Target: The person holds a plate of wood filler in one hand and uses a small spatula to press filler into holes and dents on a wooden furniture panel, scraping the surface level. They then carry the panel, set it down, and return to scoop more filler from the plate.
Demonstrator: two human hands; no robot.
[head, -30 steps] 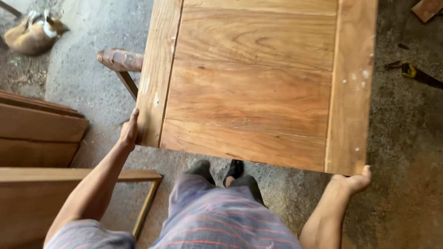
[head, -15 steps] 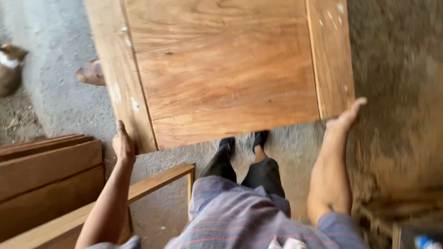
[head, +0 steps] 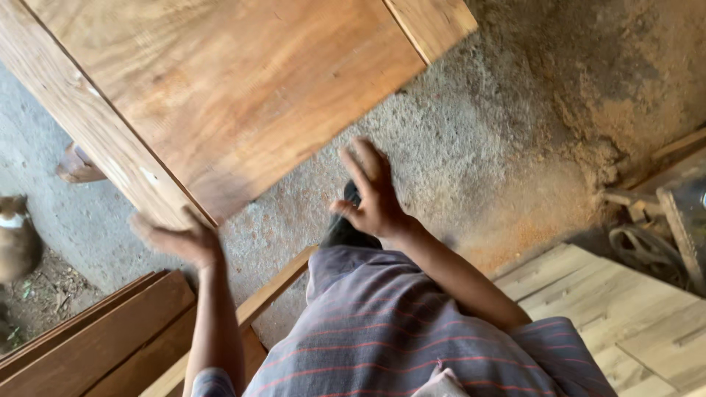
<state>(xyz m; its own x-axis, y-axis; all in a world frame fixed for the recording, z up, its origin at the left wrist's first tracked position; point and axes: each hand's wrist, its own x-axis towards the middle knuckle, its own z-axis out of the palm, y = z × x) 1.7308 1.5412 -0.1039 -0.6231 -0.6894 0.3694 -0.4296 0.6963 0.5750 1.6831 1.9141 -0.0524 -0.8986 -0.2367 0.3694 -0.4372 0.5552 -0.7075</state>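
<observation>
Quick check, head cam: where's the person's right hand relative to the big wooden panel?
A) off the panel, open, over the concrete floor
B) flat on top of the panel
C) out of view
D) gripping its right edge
A: the right hand is open with fingers spread, clear of the large brown wooden panel, with the grey concrete floor behind it.

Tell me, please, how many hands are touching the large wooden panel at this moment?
1 at most. The left hand, blurred, is at the near corner of the wooden panel, and contact is not certain. The right hand is open over the concrete floor, clear of the panel.
</observation>
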